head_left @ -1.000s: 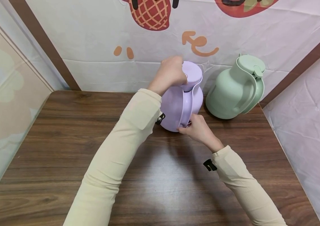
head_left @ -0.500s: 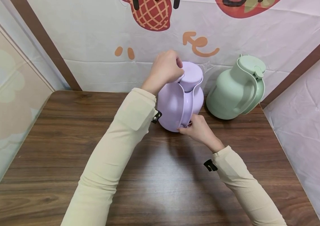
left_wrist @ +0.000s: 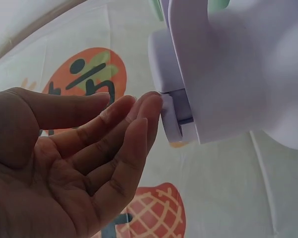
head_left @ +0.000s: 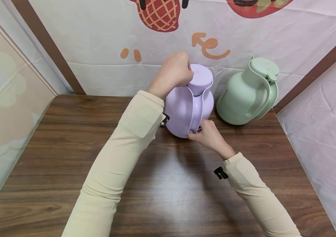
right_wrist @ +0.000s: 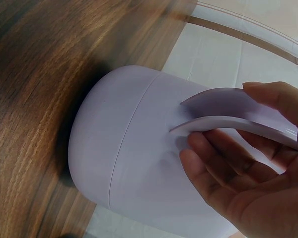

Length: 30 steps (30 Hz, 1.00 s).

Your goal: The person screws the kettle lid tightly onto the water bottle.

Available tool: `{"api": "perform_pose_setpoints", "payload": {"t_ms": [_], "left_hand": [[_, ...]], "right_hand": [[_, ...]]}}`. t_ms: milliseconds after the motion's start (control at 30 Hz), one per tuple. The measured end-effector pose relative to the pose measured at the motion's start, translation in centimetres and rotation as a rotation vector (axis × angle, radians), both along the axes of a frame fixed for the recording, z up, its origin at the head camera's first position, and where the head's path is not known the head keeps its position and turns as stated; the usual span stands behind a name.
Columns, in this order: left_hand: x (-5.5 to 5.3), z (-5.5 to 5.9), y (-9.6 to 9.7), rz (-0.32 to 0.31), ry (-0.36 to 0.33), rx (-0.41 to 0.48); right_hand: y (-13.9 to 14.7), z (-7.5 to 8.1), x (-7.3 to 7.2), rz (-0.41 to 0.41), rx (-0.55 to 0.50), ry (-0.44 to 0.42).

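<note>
A purple thermos jug (head_left: 179, 110) stands upright at the back of the table, its handle (head_left: 197, 110) facing me. My left hand (head_left: 175, 70) is raised at the left side of its lid (head_left: 201, 75). In the left wrist view its fingertips touch a small tab (left_wrist: 171, 118) at the lid's edge, with the thumb apart and the fingers loosely bent. Low on the handle, my right hand (head_left: 207, 133) grips, the thumb on its outer face and fingers curled behind it, as the right wrist view shows. The jug's spout side is hidden in the head view.
To the right stands a green thermos jug (head_left: 240, 93) of like shape, near the purple one. Behind both hangs a white cloth (head_left: 97, 49) with printed fruit figures. The brown wooden table (head_left: 67, 158) extends in front, with cloth walls on both sides.
My left hand has shifted a little left, from over the lid's edge to its side, and its fingers have drawn in slightly. The right hand and both jugs stay put.
</note>
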<state>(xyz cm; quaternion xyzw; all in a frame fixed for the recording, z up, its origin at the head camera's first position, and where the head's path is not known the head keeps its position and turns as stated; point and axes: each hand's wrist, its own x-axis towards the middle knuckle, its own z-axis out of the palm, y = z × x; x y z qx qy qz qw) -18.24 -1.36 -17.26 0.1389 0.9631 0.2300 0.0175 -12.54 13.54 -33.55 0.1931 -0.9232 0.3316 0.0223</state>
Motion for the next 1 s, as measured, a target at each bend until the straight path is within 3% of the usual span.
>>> {"api": "perform_pose_setpoints", "payload": {"t_ms": [467,1000], "left_hand": [[-1.5,-0.1,-0.5,0.058,-0.031,-0.018],[-3.3,-0.6,0.0,0.049,-0.078,0.024]], "right_hand": [[0.1,-0.1,-0.2,0.006,-0.011,0.019],[0.1,-0.1,-0.2,0.002,-0.004,-0.004]]}}
